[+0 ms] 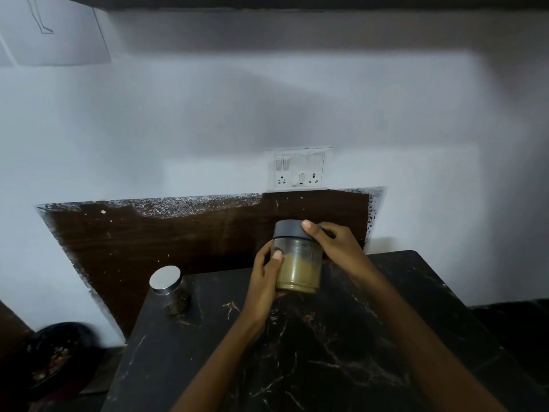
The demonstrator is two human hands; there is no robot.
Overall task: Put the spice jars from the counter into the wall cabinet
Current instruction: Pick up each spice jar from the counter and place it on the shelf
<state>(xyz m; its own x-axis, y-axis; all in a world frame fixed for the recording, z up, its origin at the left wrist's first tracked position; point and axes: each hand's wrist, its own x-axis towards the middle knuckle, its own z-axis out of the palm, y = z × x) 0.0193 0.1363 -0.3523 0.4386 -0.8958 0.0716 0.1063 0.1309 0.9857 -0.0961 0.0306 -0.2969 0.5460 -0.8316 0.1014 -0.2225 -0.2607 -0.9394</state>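
Note:
A clear spice jar point(300, 264) with a black lid and yellow-brown powder is held above the black marble counter point(297, 352). My left hand point(264, 281) wraps its lower body from the left. My right hand point(332, 245) grips the lid and upper part from the right. A second, smaller jar point(170, 288) with a silver lid and dark contents stands on the counter's far left corner. The dark underside of the wall cabinet point(297, 1) runs along the top edge of the view.
A white switch and socket plate point(298, 169) sits on the wall above a dark brown backsplash panel point(178, 233). A dark bowl or bin point(53, 352) lies low at the left, beyond the counter's edge. A white sheet point(56, 34) hangs top left.

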